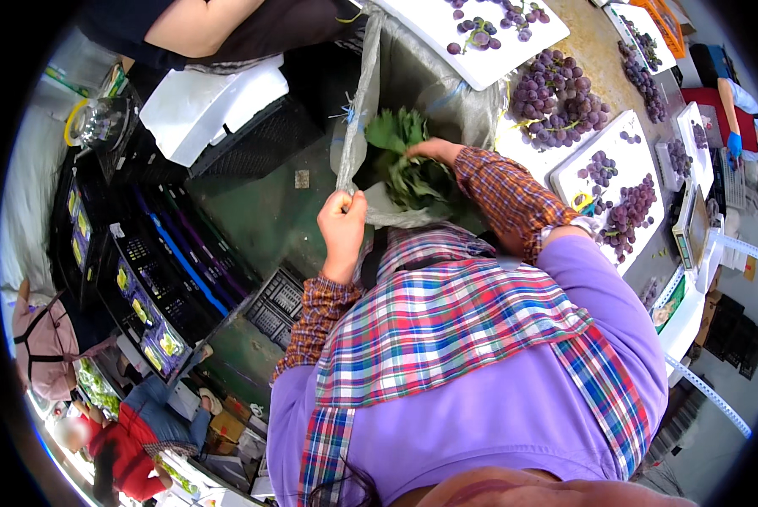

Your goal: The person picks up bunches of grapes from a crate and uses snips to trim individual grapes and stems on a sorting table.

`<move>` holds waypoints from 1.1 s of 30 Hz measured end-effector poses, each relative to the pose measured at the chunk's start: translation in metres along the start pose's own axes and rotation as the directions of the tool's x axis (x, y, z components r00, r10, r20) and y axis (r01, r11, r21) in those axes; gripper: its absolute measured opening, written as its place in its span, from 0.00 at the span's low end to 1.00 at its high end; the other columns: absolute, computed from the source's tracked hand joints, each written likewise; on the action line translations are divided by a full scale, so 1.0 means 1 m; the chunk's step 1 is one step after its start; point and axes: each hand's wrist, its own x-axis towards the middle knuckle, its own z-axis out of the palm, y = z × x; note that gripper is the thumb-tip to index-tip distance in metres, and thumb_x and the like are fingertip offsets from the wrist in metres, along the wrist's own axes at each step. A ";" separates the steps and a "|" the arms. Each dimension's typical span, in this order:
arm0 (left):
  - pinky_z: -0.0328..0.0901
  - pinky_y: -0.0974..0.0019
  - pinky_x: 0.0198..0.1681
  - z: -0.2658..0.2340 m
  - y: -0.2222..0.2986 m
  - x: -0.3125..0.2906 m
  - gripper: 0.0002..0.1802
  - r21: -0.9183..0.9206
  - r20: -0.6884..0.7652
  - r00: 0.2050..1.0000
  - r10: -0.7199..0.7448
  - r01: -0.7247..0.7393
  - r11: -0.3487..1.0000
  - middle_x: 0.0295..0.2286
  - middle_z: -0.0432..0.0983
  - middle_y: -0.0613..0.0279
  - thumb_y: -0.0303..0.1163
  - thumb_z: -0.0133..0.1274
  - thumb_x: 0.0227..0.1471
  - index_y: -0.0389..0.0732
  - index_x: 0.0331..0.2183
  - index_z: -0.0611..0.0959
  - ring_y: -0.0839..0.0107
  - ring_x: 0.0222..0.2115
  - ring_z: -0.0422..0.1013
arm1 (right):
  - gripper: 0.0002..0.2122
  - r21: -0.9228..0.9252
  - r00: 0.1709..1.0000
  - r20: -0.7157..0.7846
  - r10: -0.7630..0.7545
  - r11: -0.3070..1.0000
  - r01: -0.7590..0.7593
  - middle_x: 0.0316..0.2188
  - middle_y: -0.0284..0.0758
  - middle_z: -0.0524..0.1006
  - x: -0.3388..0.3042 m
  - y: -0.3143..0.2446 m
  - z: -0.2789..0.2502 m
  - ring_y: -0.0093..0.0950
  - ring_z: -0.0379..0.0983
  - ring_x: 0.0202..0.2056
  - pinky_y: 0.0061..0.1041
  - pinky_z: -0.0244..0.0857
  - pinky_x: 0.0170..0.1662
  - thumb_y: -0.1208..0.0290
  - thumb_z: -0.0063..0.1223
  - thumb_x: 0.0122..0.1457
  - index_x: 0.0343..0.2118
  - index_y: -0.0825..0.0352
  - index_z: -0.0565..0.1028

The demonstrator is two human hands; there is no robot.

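Observation:
A large translucent grey plastic bag (358, 127) stands open in front of me, its rim spread wide. My left hand (342, 221) is closed round the near-left part of that rim. Inside the mouth lies a bunch of green grape leaves (408, 173), some dark and slightly curled. My right hand (436, 152) reaches over the bag with its fingers on the leaves, the fingertips partly hidden among them. To the right, a pile of purple grapes (556, 100) rests on the table beside my right forearm. How full the bag is lower down cannot be seen.
More grapes (628, 211) lie on a white board (565, 179), near yellow-handled scissors (582, 201). Another white board (480, 63) is at the far side. Black crates (176, 245) and a white foam box (205, 106) stand left. Co-workers are at the edges, one close at top left.

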 end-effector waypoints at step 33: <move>0.66 0.70 0.22 0.065 -0.030 0.107 0.31 0.394 0.658 0.682 -0.318 0.049 0.918 0.20 0.74 0.62 0.37 0.54 0.53 0.40 0.56 0.66 0.75 0.20 0.71 | 0.06 0.652 0.713 -0.694 0.097 0.503 0.567 0.26 0.33 0.77 -0.290 0.082 0.093 0.22 0.75 0.27 0.21 0.71 0.33 0.74 0.50 0.59 0.36 0.70 0.76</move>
